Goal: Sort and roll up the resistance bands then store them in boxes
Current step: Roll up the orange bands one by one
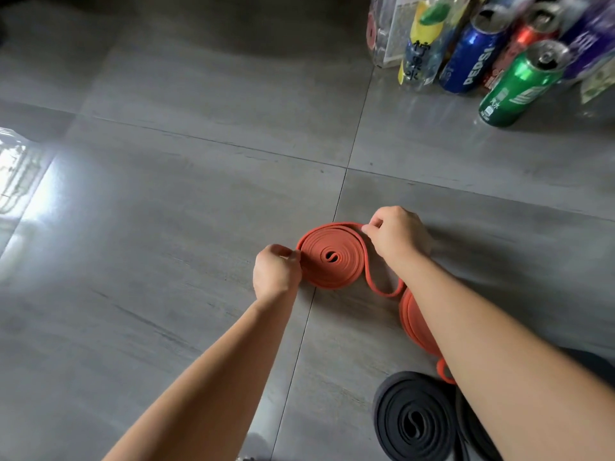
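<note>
An orange resistance band (332,259) lies coiled in a flat spiral on the grey tiled floor, with a loose tail looping off to its lower right. My left hand (276,272) pinches the coil's left edge. My right hand (394,234) pinches the outer strand at the coil's upper right. A second orange coil (417,324) lies partly under my right forearm. A black coiled band (412,422) sits at the lower right, with another black band beside it mostly hidden by my arm.
Several drink cans and bottles stand at the top right, among them a blue can (474,58), a green can (519,84) and a yellow-labelled bottle (424,41). A bright window reflection (20,171) glares on the floor at the left. No box is in view.
</note>
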{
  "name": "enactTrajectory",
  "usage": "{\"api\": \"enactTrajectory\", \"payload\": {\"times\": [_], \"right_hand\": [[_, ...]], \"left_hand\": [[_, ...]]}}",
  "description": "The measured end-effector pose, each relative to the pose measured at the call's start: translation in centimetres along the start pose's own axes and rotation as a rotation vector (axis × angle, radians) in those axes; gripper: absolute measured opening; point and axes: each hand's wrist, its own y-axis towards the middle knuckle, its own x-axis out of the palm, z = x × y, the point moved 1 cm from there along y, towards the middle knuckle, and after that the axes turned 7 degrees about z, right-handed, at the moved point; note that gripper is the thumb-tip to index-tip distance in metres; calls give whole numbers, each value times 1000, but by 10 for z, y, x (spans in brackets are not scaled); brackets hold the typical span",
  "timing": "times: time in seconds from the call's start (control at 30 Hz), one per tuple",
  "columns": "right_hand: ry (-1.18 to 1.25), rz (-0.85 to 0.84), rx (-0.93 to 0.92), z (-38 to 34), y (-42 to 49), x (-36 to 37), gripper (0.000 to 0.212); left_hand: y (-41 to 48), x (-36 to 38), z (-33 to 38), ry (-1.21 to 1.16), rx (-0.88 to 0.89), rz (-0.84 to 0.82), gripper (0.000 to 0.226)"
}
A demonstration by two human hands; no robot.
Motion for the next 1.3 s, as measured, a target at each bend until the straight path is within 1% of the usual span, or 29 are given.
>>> {"api": "enactTrajectory", "payload": {"times": [0.1, 0.13, 0.2, 0.23, 0.33, 0.37, 0.43, 0.5, 0.53, 0.63, 0.77, 0.8, 0.87, 0.93, 0.97, 1.0, 1.03, 1.07, 1.1, 1.17, 1.23, 1.3], "right_hand": [[23, -19, 20, 3, 1, -1, 15], [22, -33, 11, 4, 1, -2, 15], [-2, -67, -19, 6, 0, -5, 15], [-18, -78, -25, 6, -1, -7, 13], [-37, -105, -64, 8, -7, -6, 12], [-4, -122, -57, 9, -9, -4, 14], [132, -179, 11, 13, -15, 1, 16], [251, -234, 116, 18, -22, 4, 17], [254, -255, 124, 20, -25, 6, 16], [105, -263, 14, 22, -31, 9, 12], [-8, -302, -84, 20, -34, 8, 10], [-45, -323, -89, 20, -33, 7, 13], [-107, -346, -76, 21, -29, 3, 26], [-118, -288, -82, 22, -24, -4, 37], [-77, -239, -95, 24, -22, -7, 39], [4, -192, -110, 25, -21, -8, 48], [114, -181, -124, 26, -20, -7, 59], [229, -200, -145, 26, -20, -4, 63], [315, -235, -171, 25, -20, 0, 61], [384, -274, -223, 24, -18, 7, 46], [413, -237, -207, 22, -18, 5, 30], [490, -194, -151, 22, -18, 3, 24]], "left_hand": [[-1, 0, 0, 4, 17, 2, 18], [-3, 0, 1, 5, 21, -5, 16], [-9, 1, -1, -14, 15, -20, 4], [-12, 2, -2, -33, 3, -30, 5], [-20, 6, -2, -137, -93, -40, 17], [-22, 7, 0, -179, -118, -35, 17], [-21, 10, 7, -221, -135, -31, 2], [-15, 10, 13, -176, -94, -33, 13], [-13, 10, 16, -163, -71, -29, 12], [-13, 10, 22, -214, -41, -17, 9], [-20, 12, 27, -341, -32, -81, 8], [-21, 11, 28, -352, -9, -89, 9], [-22, 9, 29, -364, 54, -113, 14], [-24, 8, 29, -377, 99, -147, 13], [-24, 7, 29, -382, 109, -163, 12], [-25, 7, 29, -386, 117, -178, 12], [-26, 6, 29, -389, 130, -193, 13], [-27, 4, 30, -385, 151, -206, 14], [-28, 3, 32, -377, 185, -215, 15], [-33, 1, 35, -358, 252, -223, 19], [-36, -2, 40, -362, 279, -209, 22], [-37, -6, 43, -385, 270, -189, 21]]}}
